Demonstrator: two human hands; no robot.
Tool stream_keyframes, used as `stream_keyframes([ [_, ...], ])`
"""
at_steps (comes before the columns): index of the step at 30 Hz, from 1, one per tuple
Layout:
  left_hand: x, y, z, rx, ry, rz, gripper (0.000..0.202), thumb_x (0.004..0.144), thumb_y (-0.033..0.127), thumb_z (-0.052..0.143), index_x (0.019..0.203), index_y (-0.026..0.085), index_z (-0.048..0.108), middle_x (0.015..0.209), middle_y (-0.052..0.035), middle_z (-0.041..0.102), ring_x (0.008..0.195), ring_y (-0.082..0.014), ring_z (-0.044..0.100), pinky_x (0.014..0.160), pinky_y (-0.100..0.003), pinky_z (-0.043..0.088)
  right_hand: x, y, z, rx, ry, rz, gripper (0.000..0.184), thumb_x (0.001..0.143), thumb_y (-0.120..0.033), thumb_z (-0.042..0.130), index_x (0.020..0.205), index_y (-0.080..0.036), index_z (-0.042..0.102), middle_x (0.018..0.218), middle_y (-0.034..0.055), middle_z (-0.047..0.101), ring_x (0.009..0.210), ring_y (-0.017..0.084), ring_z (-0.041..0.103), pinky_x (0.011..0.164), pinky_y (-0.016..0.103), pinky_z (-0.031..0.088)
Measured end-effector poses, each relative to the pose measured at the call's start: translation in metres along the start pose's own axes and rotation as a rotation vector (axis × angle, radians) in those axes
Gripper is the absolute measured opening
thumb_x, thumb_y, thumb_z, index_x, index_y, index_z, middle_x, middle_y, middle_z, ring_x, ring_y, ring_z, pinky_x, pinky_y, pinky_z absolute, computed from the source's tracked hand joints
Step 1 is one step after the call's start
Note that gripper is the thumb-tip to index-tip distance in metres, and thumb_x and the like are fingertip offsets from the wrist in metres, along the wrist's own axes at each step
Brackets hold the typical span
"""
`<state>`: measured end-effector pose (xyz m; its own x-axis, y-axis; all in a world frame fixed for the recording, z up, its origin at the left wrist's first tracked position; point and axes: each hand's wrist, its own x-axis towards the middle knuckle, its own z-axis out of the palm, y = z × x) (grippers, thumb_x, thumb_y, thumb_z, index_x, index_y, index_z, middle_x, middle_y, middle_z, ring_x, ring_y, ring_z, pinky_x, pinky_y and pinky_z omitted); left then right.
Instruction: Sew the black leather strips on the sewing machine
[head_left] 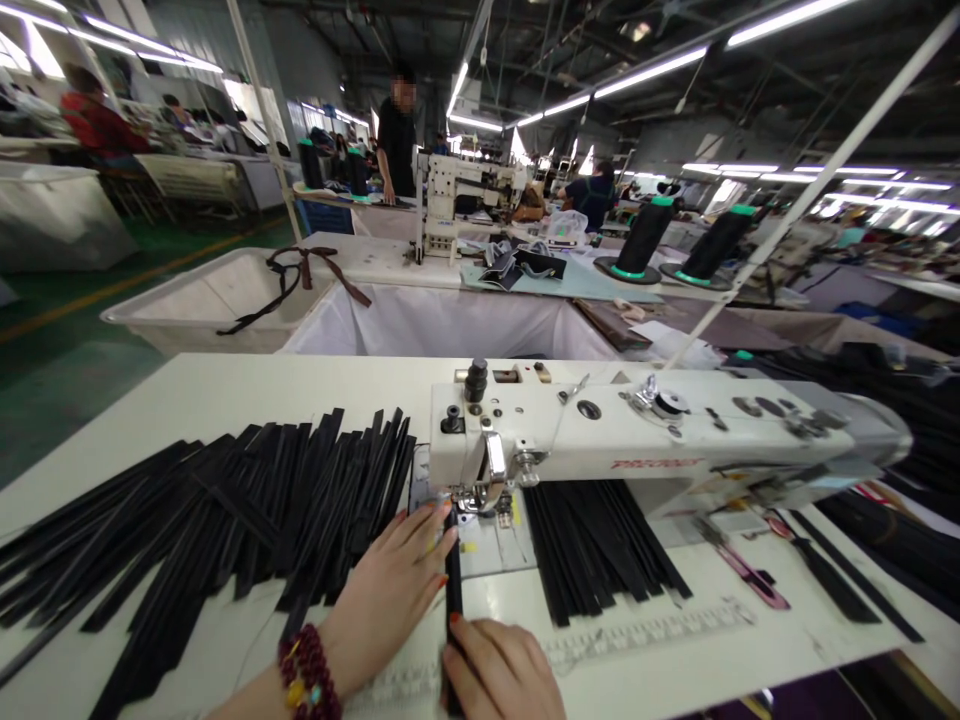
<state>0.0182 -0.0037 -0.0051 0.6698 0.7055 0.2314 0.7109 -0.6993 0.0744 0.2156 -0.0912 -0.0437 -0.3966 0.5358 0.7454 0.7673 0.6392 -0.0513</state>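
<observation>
A narrow black strip [453,585] runs lengthwise under the needle area of a white sewing machine [555,425]. My left hand [397,575], with a beaded bracelet [306,675] at the wrist, lies flat to the left of the strip. Its fingers are stretched out and the fingertips touch the strip's edge close to the presser foot [471,500]. Nearer to me, my right hand [506,670] grips the strip's near part between thumb and fingers. The strip's far end is hidden beneath the machine head.
Black strips [240,510] lie piled on the left of the table, and another bundle [600,545] lies under the machine arm. Pink-handled snips [750,575] rest at the right. Behind stand a white bin [217,290] and thread cones [645,240]. A person [396,140] stands farther back.
</observation>
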Motion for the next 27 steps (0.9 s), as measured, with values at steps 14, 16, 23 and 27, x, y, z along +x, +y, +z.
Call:
stream_keyframes([
  [14,0.006,0.001,0.001,0.087,0.006,-0.044,0.039,0.098,0.030,0.054,0.134,0.017,0.061,0.141,-0.0126,0.062,0.130,-0.0301,0.057,0.108,-0.050,0.046,-0.010,-0.007,0.010,0.012,0.001,0.135,0.025,0.104,-0.017,0.045,0.100,-0.020,0.069,0.105,0.0058,0.075,0.108,0.017,0.070,0.122,0.047,0.027],
  [16,0.005,-0.002,0.003,0.069,0.023,-0.023,0.040,0.099,0.030,0.051,0.136,0.017,0.059,0.141,-0.0124,0.062,0.131,-0.0289,0.056,0.109,-0.048,0.046,-0.008,-0.006,0.007,0.011,-0.062,0.103,0.022,0.103,-0.015,0.048,0.103,-0.020,0.069,0.108,0.0056,0.075,0.111,0.017,0.069,0.123,0.046,0.025],
  [23,0.005,-0.005,0.005,0.024,0.018,-0.002,0.041,0.100,0.026,0.047,0.138,0.015,0.057,0.142,-0.0127,0.061,0.131,-0.0278,0.057,0.109,-0.048,0.046,-0.003,-0.016,0.024,0.070,0.187,0.235,0.032,0.106,-0.015,0.038,0.096,-0.020,0.069,0.097,0.0041,0.076,0.100,0.016,0.072,0.120,0.045,0.032],
  [27,0.006,-0.004,0.005,0.039,0.004,-0.012,0.041,0.098,0.025,0.051,0.137,0.014,0.057,0.144,-0.0130,0.060,0.132,-0.0278,0.056,0.110,-0.048,0.046,-0.015,-0.019,0.031,0.055,0.198,0.251,0.032,0.104,-0.016,0.039,0.097,-0.022,0.069,0.098,0.0029,0.077,0.097,0.017,0.073,0.121,0.048,0.031],
])
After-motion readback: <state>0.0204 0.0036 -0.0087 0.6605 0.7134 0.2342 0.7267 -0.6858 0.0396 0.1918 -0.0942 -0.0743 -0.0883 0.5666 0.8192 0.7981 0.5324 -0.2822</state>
